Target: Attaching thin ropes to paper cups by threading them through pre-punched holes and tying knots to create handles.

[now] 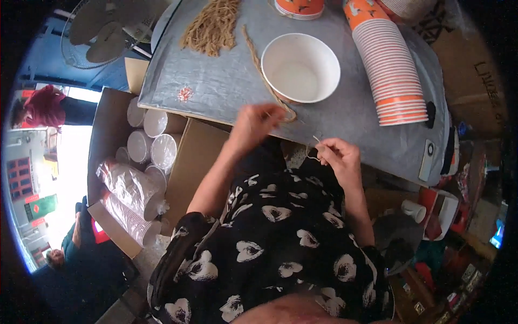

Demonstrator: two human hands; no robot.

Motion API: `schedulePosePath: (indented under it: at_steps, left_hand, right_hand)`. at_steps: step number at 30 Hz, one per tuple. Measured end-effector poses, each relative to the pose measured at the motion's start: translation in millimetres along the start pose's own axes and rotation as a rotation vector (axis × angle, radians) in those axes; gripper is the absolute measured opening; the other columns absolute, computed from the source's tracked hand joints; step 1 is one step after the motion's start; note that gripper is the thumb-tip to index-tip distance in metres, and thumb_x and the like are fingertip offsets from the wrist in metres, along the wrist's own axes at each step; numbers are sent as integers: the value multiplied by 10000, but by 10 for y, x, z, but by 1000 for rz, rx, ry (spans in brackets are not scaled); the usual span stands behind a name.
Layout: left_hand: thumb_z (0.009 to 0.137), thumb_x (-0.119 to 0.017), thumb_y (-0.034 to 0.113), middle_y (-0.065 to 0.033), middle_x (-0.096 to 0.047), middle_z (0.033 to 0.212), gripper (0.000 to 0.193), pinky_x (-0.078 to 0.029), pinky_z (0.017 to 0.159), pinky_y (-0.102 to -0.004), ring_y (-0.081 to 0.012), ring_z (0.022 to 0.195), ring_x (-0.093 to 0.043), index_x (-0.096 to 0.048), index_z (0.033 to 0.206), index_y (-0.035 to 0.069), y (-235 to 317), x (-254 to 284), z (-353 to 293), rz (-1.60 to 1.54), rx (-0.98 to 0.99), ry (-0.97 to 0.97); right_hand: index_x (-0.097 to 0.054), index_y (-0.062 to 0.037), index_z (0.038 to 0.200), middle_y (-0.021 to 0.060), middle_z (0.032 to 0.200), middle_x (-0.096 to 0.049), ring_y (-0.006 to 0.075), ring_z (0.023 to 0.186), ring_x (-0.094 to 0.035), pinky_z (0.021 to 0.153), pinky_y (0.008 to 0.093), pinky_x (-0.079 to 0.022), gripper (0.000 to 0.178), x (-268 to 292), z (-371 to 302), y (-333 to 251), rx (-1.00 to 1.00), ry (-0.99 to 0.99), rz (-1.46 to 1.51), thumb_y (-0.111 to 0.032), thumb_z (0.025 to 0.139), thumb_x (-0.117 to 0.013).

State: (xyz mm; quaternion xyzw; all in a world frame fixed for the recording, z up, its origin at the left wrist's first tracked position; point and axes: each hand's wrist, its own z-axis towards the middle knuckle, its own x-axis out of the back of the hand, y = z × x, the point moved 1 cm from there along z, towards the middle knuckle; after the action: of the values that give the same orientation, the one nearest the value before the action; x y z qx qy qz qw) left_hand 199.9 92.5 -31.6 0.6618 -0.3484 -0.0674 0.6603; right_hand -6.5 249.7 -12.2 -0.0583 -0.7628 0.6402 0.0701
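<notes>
My right hand [341,159] pinches a thin pale string [312,153] between thumb and finger, and a small loop of it hangs below the fingertips. At the table's near edge, my left hand [253,127] is curled and slightly blurred, its fingertips by the lower end of a brown twisted cord [252,49]. Whatever those fingers grip is hidden. The cord runs along the left side of a white paper tub [300,67], which stands upright with its inside showing. Farther left lies a frayed bundle of similar brown cords [211,27].
A long stack of orange-and-white paper tubs [389,73] lies at the table's right, with another orange tub [300,7] at the back. Small red-white scraps [185,94] dot the grey tabletop [216,89]. An open cardboard box [186,167] holding wrapped tubs stands left; people are beyond.
</notes>
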Motion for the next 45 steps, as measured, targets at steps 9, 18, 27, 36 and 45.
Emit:
schedulePosePath:
  at_steps: [9, 18, 27, 36, 45]
  left_hand:
    - [824, -723, 444, -190, -713, 945, 417, -549, 767, -467, -380, 918, -689, -724, 867, 29, -451, 639, 1556, 747, 149, 447]
    - [852, -719, 319, -152, -686, 628, 350, -560, 651, -387, -258, 588, -704, -688, 763, -18, -704, 984, 2154, 214, -22, 485]
    - [847, -709, 323, -167, -701, 704, 331, -549, 716, -408, -317, 729, -710, -689, 846, -7, -200, 1485, 2731, 274, -157, 531]
    - [951, -657, 236, -126, -661, 1239, 401, -542, 853, -411, -193, 1012, -658, -595, 1315, 80, 920, 1073, 1737, -82, -446, 419]
    - [916, -716, 135, -76, -727, 974, 282, -555, 647, -272, -108, 762, -679, -670, 1160, 2, 902, -51, -110, -160, -277, -205]
  right_hand:
    - [-683, 10, 959, 35, 868, -724, 43, 605, -588, 527, 206, -474, 164, -251, -92, -99, -67, -122, -26, -126, 994, -599]
    - [-626, 30, 861, -11, 614, -515, 70, 550, -445, 518, 247, -336, 152, 374, -544, 27, -287, 118, -108, -92, 938, -576]
    - [-633, 9, 883, 43, 738, -608, 134, 656, -540, 621, 322, -462, 144, 780, -1031, 375, -530, -190, -579, -125, 934, -646]
    - [-641, 27, 952, 15, 701, -563, 63, 648, -487, 596, 254, -436, 126, 377, -555, -64, -41, 177, -431, -98, 941, -646]
    - [-661, -4, 932, 100, 747, -657, 150, 594, -601, 550, 299, -465, 88, 90, -125, -502, 254, 250, -526, -61, 880, -704]
